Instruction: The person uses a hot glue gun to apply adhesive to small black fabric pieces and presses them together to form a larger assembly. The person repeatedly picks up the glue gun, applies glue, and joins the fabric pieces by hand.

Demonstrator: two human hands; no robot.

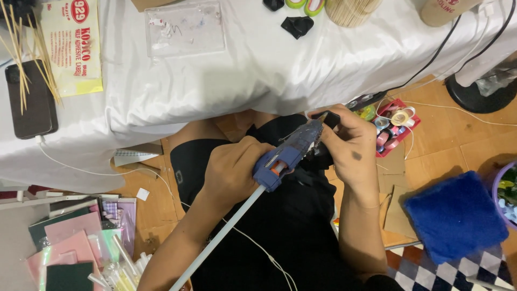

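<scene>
My left hand (231, 172) grips a blue glue gun (288, 153) over my lap, a long pale glue stick (221, 237) sticking out of its back toward the lower left. The gun's nozzle points up and right at a small black piece (327, 119) pinched in the fingers of my right hand (353, 145). Both hands hover just below the edge of a table draped in white cloth (258, 70). I am wearing black clothes.
On the table lie a dark phone (29, 105), thin wooden skewers (24, 59), a yellow label pack (72, 46), a clear plastic box (186, 27) and black scraps (298, 25). On the floor: a red tray of ribbon rolls (396, 126), blue fuzzy cloth (455, 215), coloured sheets (75, 248).
</scene>
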